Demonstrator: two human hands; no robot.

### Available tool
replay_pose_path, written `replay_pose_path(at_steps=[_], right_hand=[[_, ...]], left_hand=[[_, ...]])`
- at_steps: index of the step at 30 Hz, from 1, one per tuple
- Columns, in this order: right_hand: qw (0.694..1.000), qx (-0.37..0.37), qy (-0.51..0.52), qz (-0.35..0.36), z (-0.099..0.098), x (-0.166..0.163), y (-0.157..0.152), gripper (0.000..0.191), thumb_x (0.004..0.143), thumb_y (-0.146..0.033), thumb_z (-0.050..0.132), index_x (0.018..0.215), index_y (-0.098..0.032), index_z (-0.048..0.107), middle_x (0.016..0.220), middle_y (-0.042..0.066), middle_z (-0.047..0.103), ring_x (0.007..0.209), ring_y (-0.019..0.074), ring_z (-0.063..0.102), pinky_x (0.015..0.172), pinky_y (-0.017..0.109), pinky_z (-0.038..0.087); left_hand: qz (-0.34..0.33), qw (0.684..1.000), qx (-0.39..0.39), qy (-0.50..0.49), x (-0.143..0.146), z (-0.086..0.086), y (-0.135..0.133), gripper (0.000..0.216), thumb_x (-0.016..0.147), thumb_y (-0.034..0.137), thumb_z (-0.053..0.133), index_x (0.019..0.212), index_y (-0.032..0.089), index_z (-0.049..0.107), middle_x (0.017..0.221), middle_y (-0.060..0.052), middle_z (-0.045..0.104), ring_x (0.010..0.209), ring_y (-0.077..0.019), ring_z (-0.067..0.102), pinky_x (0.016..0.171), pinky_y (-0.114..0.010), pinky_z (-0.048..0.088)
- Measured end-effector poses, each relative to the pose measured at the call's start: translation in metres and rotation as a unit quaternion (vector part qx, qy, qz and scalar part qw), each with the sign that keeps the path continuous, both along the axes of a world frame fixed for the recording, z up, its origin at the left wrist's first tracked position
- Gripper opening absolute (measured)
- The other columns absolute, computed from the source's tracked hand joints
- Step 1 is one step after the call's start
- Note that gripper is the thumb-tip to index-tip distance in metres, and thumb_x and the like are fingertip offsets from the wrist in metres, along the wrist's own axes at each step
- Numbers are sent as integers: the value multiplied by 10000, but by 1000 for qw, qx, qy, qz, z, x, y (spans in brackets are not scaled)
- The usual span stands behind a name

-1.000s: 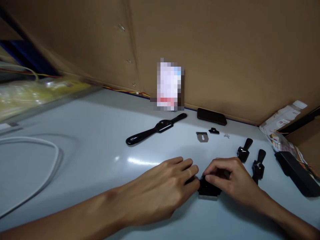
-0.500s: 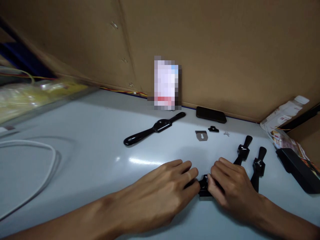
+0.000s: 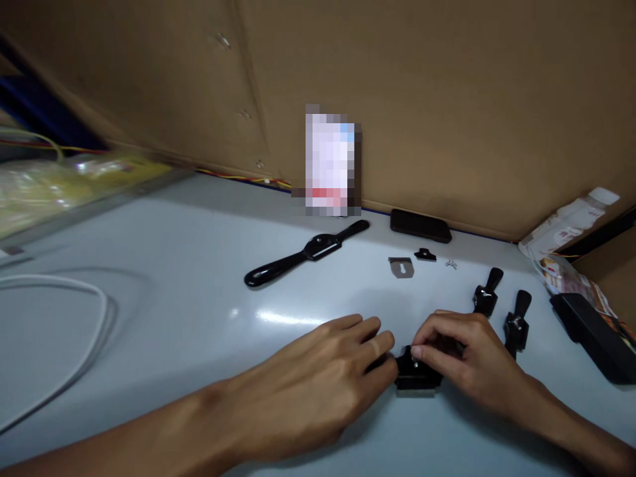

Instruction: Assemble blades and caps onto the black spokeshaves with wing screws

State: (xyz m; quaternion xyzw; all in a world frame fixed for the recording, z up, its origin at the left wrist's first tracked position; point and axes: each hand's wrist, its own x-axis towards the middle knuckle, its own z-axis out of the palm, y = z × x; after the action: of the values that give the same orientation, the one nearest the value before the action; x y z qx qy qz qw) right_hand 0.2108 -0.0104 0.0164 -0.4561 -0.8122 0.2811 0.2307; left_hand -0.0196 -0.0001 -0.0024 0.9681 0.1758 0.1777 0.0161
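A small black tool body (image 3: 415,376) lies on the pale table (image 3: 199,265), pinned between both hands. My left hand (image 3: 322,377) rests flat on the table, its fingertips pressed on the tool's left end. My right hand (image 3: 464,361) is curled over the tool's top, thumb and forefinger pinched on a small part there. Just beyond my right hand lie two more black spokeshave-like tools (image 3: 487,295) (image 3: 517,323). Another one, whole and with two handles (image 3: 305,255), lies farther back at the centre.
A small metal blade (image 3: 401,267), a black clamp piece (image 3: 425,254) and a tiny wing screw (image 3: 450,264) lie behind my hands. A dark phone (image 3: 420,226) sits against the cardboard wall (image 3: 447,99). A black case (image 3: 591,334) and packets lie right; a white cable (image 3: 74,344) left.
My right hand's fingers shifted on top of the black tool, first flattening over it, then curling back into a pinch. My left hand stayed in place.
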Motion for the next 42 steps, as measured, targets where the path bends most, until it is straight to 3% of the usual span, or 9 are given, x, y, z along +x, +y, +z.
replay_pose_path(at_steps=[4,8,12,16,24,28,32,36,42], right_hand=[[991,128,-23,42,2,1,-5,304,973,-205,564,677,-174,625,654,8,560,630,137,527,588,284,385],[987,130,-19,92,1,2,-7,319,1015,-223,525,752,-161,696,655,11,546,616,126,524,577,276,383],[977,192,-67,63,0,3,-6,362,1024,-212,490,719,-155,677,644,21,542,609,142,484,575,301,363],[980,172,-37,93,2,2,-7,403,1030,-233,498,667,-161,658,610,-1,502,573,120,452,552,277,344],[979,171,-59,92,0,5,-7,319,1045,-246,481,867,-140,724,678,23,566,629,137,506,593,281,364],[978,183,-63,80,-2,5,-7,398,1045,-229,464,706,-143,653,636,13,528,601,131,460,588,293,343],[981,159,-45,97,-3,5,-7,322,1046,-244,481,823,-144,690,681,19,582,637,133,500,607,280,365],[978,183,-64,84,-2,4,-5,385,1049,-242,465,736,-142,665,644,18,557,613,134,469,590,289,349],[973,200,-81,77,-1,4,-8,380,1055,-251,450,781,-131,685,657,25,569,622,141,477,596,297,353]], left_hand=[[-3,1000,2,-2,1,1,0,131,831,34,574,837,165,583,798,-20,573,677,-192,450,601,-338,359],[-4,1000,-5,-3,1,0,0,107,848,57,594,860,164,594,801,-15,573,681,-191,462,607,-345,384],[-3,1000,3,-1,1,-1,1,113,855,56,572,840,167,588,797,-18,569,682,-194,460,603,-347,376],[-5,1000,6,-16,0,-2,0,119,877,57,551,848,168,583,793,-13,565,682,-191,456,610,-338,366],[-1,1000,-1,-10,-1,-2,3,139,841,30,557,871,163,587,812,-17,563,700,-195,457,623,-336,358],[-3,1000,7,-15,0,-2,3,135,844,31,552,838,163,580,796,-15,560,687,-189,451,615,-331,349],[0,1000,7,-19,0,-1,3,135,841,35,554,855,166,583,801,-13,565,691,-187,457,621,-326,360],[-5,1000,12,-25,0,-2,4,141,825,26,557,842,163,586,795,-13,560,691,-190,454,610,-331,356],[-1,1000,8,-23,-1,-5,3,137,842,27,558,848,161,585,804,-16,564,703,-191,452,629,-330,349]])
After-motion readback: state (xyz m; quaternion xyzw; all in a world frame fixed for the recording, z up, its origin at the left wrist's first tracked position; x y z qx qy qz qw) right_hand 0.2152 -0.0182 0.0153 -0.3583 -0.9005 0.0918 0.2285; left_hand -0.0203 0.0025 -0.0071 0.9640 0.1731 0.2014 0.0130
